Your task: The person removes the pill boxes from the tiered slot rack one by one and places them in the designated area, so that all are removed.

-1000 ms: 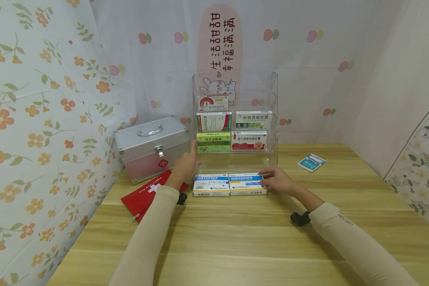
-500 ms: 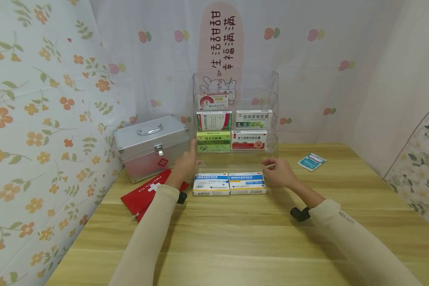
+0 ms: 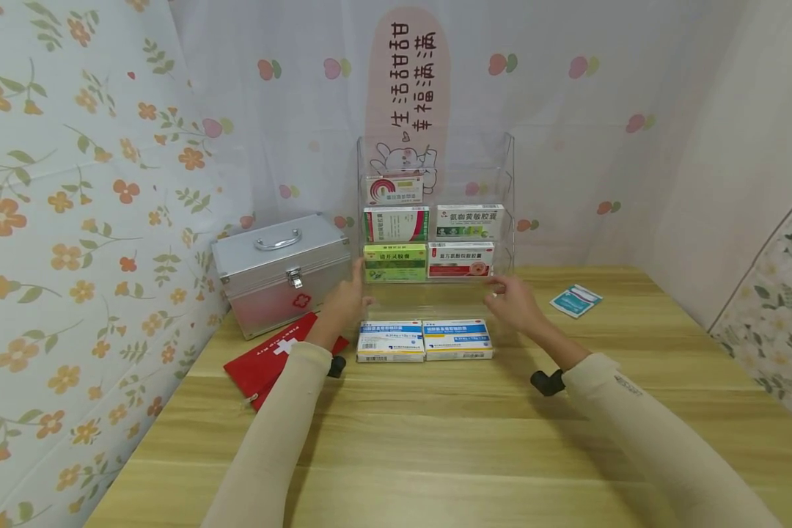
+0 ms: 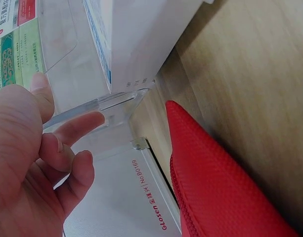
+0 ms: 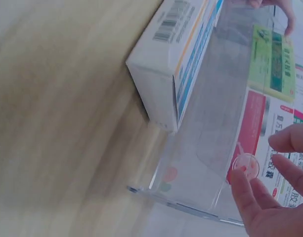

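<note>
Clear rack (image 3: 435, 158): stood at the table's (image 3: 475, 440) back edge, medicine boxes held on its shelves. Left hand (image 3: 346, 297): fingers loosely extended, set against its left wall. Right hand (image 3: 511, 301): fingers relaxed, open, placed by the lower right corner. Two blue-and-white boxes (image 3: 424, 339) are laid just in front.

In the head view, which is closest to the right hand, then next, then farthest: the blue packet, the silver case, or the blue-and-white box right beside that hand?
Measured from the right hand:
1. Blue-and-white box, just below and left of the hand, in front of the clear rack.
2. Blue packet, on the table to the hand's right.
3. Silver case, far left by the flowered wall.
</note>
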Tool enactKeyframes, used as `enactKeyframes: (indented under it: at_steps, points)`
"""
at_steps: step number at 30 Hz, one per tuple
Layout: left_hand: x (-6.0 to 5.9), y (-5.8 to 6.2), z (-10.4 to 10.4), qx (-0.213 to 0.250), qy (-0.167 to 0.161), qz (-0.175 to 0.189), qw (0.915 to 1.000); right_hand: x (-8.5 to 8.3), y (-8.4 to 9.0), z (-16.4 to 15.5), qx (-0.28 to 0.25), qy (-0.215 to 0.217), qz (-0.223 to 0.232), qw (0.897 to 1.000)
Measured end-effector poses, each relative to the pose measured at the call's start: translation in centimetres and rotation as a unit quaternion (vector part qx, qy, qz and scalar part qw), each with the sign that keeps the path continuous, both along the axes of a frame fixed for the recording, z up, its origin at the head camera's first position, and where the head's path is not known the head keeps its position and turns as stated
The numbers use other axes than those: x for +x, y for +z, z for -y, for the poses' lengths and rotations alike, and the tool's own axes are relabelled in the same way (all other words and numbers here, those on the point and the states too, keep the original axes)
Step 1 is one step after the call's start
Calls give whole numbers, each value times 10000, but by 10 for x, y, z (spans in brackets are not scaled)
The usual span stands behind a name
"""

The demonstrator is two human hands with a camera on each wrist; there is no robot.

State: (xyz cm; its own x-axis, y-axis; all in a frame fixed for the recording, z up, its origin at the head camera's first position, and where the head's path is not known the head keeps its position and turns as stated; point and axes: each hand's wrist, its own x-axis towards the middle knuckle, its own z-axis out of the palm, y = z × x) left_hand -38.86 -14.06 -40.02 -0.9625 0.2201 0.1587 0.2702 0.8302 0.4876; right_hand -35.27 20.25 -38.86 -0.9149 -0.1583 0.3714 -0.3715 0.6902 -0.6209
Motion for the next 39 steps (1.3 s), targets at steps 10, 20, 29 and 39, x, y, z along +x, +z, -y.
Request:
enactKeyframes:
  at_steps: [10,20,29,39]
  points:
    - [0,1,0,-13,10,25,10000,-26,15,5,76,165,-1039,9944]
    - [-2,0,1,-74,37,59,9999,-43,27,6,404,138,-1343,9900]
    - [-3,-1,1,17,-44,17,10000,-53,32,1,941,114,-981,9907]
    - [-3,-1,1,-44,-50,-43,10000,-55,35,3,1105,203,-583,9920]
